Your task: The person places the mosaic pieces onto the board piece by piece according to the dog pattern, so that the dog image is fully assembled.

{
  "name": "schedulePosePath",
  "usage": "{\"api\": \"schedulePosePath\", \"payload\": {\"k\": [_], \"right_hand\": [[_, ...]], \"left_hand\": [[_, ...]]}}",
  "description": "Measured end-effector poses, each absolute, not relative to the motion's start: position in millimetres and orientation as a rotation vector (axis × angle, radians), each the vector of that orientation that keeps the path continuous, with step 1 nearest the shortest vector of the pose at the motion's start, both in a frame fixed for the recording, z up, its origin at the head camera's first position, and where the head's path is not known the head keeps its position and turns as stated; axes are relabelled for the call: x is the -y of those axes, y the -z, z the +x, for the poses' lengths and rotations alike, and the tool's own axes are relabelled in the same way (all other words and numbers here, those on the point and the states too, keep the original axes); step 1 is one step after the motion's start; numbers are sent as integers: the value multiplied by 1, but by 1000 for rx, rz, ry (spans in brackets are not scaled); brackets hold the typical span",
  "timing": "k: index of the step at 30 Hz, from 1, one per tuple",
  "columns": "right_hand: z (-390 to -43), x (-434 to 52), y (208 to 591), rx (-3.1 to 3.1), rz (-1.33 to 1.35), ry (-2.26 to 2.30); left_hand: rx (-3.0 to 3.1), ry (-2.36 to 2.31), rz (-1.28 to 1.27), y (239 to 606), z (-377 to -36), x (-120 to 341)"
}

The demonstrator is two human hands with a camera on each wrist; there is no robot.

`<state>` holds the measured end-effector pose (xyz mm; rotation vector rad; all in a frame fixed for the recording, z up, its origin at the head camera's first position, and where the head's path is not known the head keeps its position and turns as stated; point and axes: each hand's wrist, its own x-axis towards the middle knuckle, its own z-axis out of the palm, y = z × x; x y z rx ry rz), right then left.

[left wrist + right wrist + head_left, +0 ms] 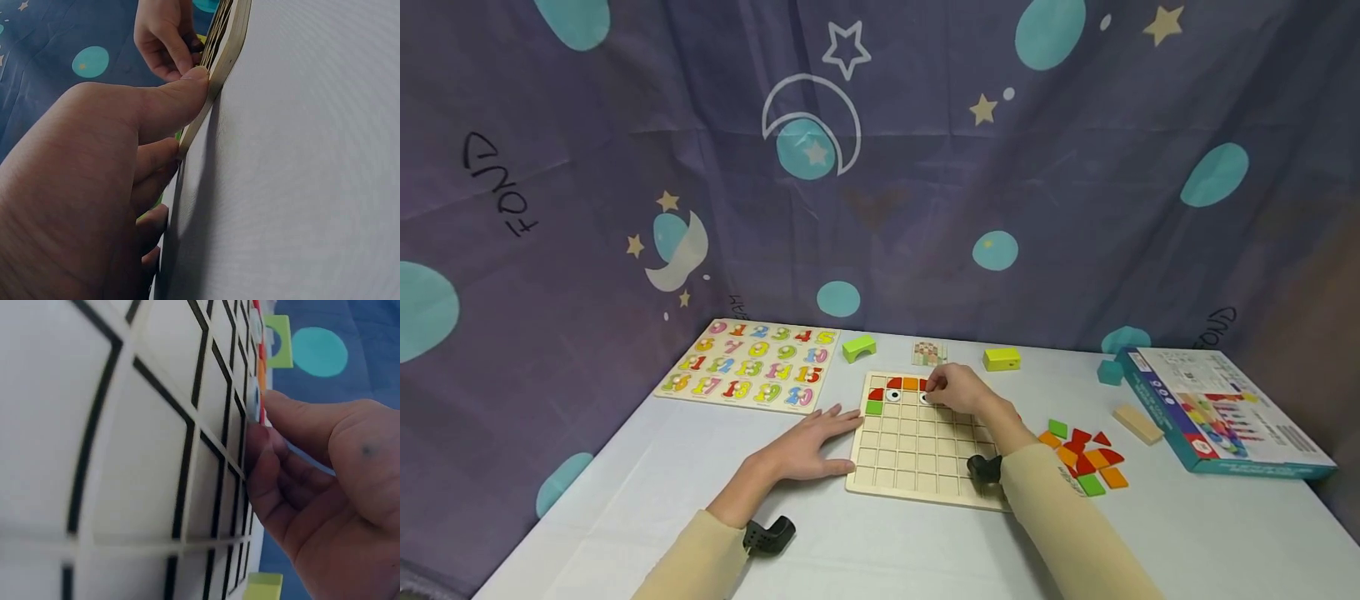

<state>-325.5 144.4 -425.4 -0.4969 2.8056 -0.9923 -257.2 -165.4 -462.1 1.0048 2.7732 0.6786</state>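
A wooden grid board [895, 468] lies on the table with several tiles in its far rows: red curved tiles [876, 394], an orange tile [910, 383], a green tile [874, 407] and two eye tiles [892, 396]. My left hand [808, 446] rests at the board's left edge, thumb and fingertips touching the rim [232, 53], fingers spread. Over the far rows, my right hand [958, 389] pinches a red tile [264, 415] beside the right eye tile [253, 400]. Its fingers mostly hide that tile.
Loose red, orange and green tiles [1092, 485] lie right of the board. Farther right are a wooden block [1138, 424], a teal block [1109, 372] and a flat box [1247, 408]. A number puzzle [745, 367], green blocks [1002, 359] and a small picture card [929, 352] stand behind.
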Motion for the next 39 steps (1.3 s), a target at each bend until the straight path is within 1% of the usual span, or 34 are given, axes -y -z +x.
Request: {"api": "schedulePosePath", "payload": {"k": [9,16,24,32,39], "right_hand": [[-316,-181,413,-2802,-547,1088],[-303,-227,408,-2817,-410,1070],[-279,-285,408,-2838,-256,1018],[-256,-333,408,-2815,-241,1045],[-247,-357,413,-2819,-265,1007]], "left_hand": [[-2775,-688,1028,462,-257,164],[-2774,-691,1026,463,-256,165],[-2776,-704,1035,463,-257,166],[-2772,-699,1029,463,-256,166],[-2773,-708,1040,461,-255,165]]}}
